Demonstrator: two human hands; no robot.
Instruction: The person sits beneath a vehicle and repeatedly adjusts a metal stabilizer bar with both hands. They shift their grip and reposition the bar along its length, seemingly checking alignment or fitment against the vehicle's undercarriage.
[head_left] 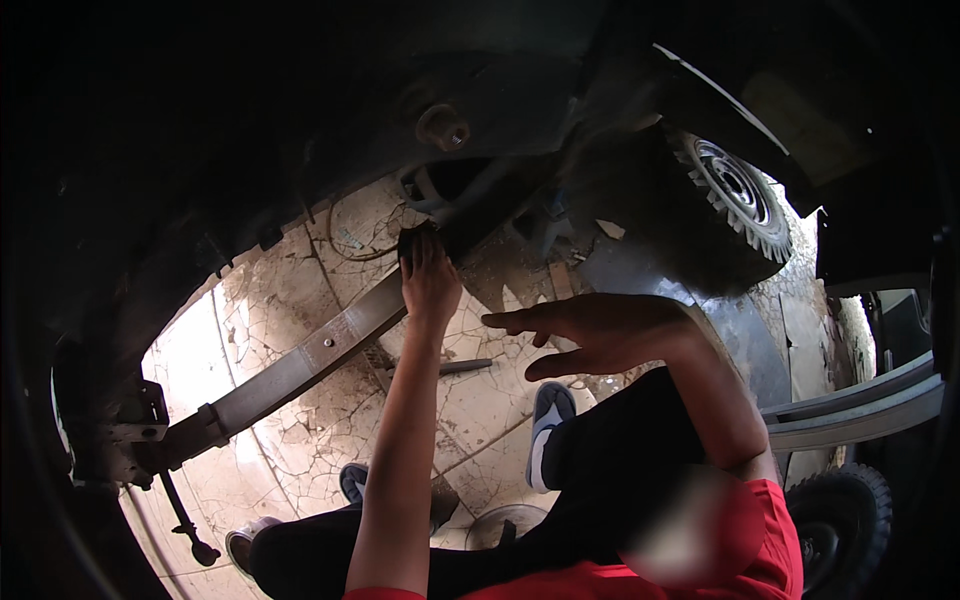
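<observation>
Beneath the dark underside of a vehicle, a long curved metal leaf spring (285, 378) runs from lower left toward the upper middle. My left hand (430, 278) reaches up to its far part, fingers closed over a small black piece (413, 240) against the spring. Whether that piece is cloth or a pad is hard to make out. My right hand (610, 332) hovers to the right of the spring, palm down. Its fingers stretch left with the thumb apart, and nothing shows in them.
A bracket (140, 425) holds the spring's left end, with a rod (187, 525) hanging below. At the upper right stands a treaded wheel (735, 190); another tyre (850, 520) is lower right. A dark bar-like tool (466, 366) lies on the cracked tile floor (480, 425).
</observation>
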